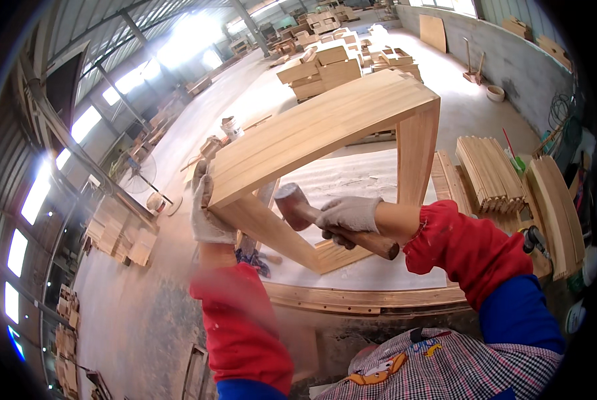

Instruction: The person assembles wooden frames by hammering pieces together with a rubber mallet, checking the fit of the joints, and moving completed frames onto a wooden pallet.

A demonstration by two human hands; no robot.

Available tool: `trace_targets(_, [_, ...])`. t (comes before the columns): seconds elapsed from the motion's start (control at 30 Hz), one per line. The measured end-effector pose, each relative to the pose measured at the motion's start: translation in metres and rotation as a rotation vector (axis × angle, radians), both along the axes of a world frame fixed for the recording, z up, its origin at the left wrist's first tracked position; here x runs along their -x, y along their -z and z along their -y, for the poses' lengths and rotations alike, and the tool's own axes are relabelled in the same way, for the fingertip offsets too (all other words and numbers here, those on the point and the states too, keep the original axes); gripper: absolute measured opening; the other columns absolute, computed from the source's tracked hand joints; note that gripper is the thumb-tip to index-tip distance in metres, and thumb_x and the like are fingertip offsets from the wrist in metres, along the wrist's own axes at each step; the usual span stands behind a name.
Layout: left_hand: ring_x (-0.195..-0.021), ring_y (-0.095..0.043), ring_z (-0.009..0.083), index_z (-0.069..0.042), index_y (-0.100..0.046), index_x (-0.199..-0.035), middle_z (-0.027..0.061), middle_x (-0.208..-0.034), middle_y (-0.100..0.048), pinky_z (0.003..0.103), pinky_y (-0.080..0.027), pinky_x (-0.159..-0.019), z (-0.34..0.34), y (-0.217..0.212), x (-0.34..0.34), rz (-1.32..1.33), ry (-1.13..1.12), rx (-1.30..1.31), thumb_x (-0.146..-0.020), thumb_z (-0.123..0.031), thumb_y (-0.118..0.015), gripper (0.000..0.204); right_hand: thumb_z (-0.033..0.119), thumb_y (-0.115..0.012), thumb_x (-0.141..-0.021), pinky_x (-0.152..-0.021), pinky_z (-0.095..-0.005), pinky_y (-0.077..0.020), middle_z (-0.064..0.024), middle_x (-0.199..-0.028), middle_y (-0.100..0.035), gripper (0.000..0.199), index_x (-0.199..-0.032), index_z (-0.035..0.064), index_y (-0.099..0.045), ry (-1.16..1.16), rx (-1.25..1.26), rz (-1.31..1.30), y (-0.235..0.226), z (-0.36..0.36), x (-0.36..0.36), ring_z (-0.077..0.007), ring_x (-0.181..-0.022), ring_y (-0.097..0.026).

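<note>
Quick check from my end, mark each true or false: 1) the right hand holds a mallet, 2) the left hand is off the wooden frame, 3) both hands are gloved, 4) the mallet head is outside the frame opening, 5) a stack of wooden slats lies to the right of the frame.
1) True: the right hand grips the wooden handle of the mallet.
2) False: the left hand holds the left corner of the wooden frame.
3) True: both wear light work gloves.
4) False: the mallet head sits inside the frame opening, near its lower left member.
5) True: the stack of wooden slats lies on the workbench to the frame's right.
</note>
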State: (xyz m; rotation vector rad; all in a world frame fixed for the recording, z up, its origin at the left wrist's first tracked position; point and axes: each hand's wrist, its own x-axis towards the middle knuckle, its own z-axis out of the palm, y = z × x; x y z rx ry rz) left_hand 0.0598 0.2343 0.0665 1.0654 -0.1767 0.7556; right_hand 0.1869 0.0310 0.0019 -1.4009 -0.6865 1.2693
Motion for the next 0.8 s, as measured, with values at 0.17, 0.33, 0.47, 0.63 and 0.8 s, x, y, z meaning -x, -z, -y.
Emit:
trace_targets(0.17, [-0.118, -0.047, 0.0257, -0.005, -0.041, -0.127, 0.0134, -0.128, -0.047, 0.04, -0.04, -0.099, 0.003, -0.003, 0.012, -0.074, -0.086, 0.006, -0.09, -0.016, -0.047, 0.039, 0.017, -0.056, -0.083, -0.041, -0.0286, -0.0445, -0.0065, -0.074, -0.054, 0.032, -0.11, 0.0026, -0.047, -0.016, 0.043, -0.094, 0.028, 0.026, 0.004, -0.0142, -0.048, -0.053])
trace_targets(0.33, [-0.103, -0.057, 0.0214, -0.002, -0.047, -0.123, 0.0096, -0.113, -0.058, 0.033, -0.047, -0.089, 0.001, -0.025, 0.015, -0.245, -0.094, -0.116, -0.087, -0.012, -0.056, 0.039, 0.018, -0.059, -0.083, -0.039, -0.0267, -0.0436, -0.0051, -0.075, -0.053, 0.041, -0.118, 0.0023, -0.045, -0.076, 0.091, -0.102, 0.057, 0.08, -0.005, -0.013, -0.05, -0.053])
trace_targets(0.47, [-0.093, -0.06, 0.0162, -0.005, -0.057, -0.11, 0.0071, -0.1, -0.063, 0.029, -0.05, -0.081, -0.038, -0.029, -0.001, -0.361, -0.235, -0.074, -0.082, -0.011, -0.062, 0.029, 0.018, -0.059, -0.082, -0.042, -0.0259, -0.0435, -0.0044, -0.075, -0.052, 0.045, -0.121, 0.0026, -0.043, -0.09, 0.15, -0.057, 0.068, 0.141, -0.007, -0.0117, -0.05, -0.052])
trace_targets(0.63, [-0.09, -0.061, 0.0161, -0.003, -0.059, -0.109, 0.0077, -0.101, -0.064, 0.028, -0.05, -0.079, -0.083, -0.027, -0.028, -0.454, -0.378, -0.169, -0.085, -0.014, -0.061, 0.026, 0.018, -0.061, -0.082, -0.045, -0.0252, -0.0442, -0.004, -0.077, -0.052, 0.059, -0.132, 0.0035, -0.033, -0.056, 0.241, -0.096, 0.086, 0.21, -0.016, -0.0105, -0.052, -0.051])
trace_targets(0.8, [-0.092, -0.059, 0.0129, -0.007, -0.061, -0.109, 0.0028, -0.104, -0.063, 0.028, -0.048, -0.079, -0.134, -0.035, -0.017, -0.541, -0.326, -0.321, -0.087, -0.024, -0.061, 0.028, 0.015, -0.055, -0.082, -0.044, -0.0238, -0.044, -0.0025, -0.075, -0.05, 0.049, -0.127, 0.0035, -0.038, -0.055, 0.243, -0.058, 0.084, 0.224, -0.015, -0.01, -0.051, -0.051])
